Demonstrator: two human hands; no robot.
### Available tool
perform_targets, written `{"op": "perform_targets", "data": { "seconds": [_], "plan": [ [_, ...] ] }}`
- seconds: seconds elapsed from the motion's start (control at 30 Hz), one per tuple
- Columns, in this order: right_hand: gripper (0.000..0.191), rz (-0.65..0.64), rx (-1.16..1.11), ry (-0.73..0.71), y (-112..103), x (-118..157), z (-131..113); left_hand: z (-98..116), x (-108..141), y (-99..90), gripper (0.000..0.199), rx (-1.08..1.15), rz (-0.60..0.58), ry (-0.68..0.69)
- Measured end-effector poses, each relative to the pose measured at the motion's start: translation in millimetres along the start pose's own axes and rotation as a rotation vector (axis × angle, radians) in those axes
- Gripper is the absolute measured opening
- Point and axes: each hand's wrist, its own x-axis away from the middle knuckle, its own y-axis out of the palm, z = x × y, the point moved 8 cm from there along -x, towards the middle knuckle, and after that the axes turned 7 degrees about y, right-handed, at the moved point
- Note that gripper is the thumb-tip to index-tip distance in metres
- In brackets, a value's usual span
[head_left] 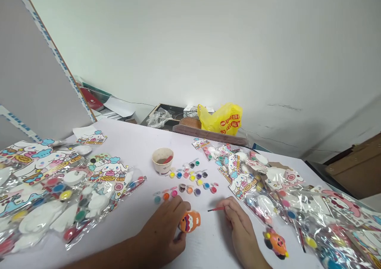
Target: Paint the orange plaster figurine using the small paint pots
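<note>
My left hand [172, 225] is closed around the edge of a small painted figurine [193, 220], mostly orange with a white, red and purple patch. Between the thumb and fingers of my right hand [238, 223] is a thin red paintbrush [218, 208]; its dark tip points left, just apart from the figurine. Beyond both hands stand several little paint pots [189, 190] in strips, many with lids up. A paper cup [162, 162] behind them holds murky liquid, and a red object leans inside it. Another figurine, orange with yellow and black parts [276, 243], lies right of my right hand.
Clear bags of white figures and paint pots [44, 205] cover the table's left side. More such bags [264, 181] spread over the right. At the back, a yellow plastic bag [222, 120] sits by a dark tray. A cardboard box [354, 170] stands far right.
</note>
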Motion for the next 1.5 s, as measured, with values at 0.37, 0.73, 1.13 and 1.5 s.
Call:
{"op": "perform_targets", "data": {
  "seconds": [0.37,0.73,1.13,1.5],
  "plan": [
    [0.035,-0.054,0.009,0.034,1.9,3.3,2.8,2.9,1.7,-0.5,0.055,-0.019,-0.05,-0.022],
    [0.037,-0.053,0.006,0.126,5.9,6.7,1.9,3.5,-2.2,-1.6,0.046,0.015,-0.076,-0.048],
    [0.034,-0.024,0.013,0.114,6.9,5.9,3.0,4.5,-2.0,-1.4,0.04,0.007,-0.086,-0.059],
    [0.041,-0.079,-0.142,0.255,6.3,9.0,14.1,1.6,-5.4,0.4,0.035,0.009,-0.092,-0.052]
  ]
}}
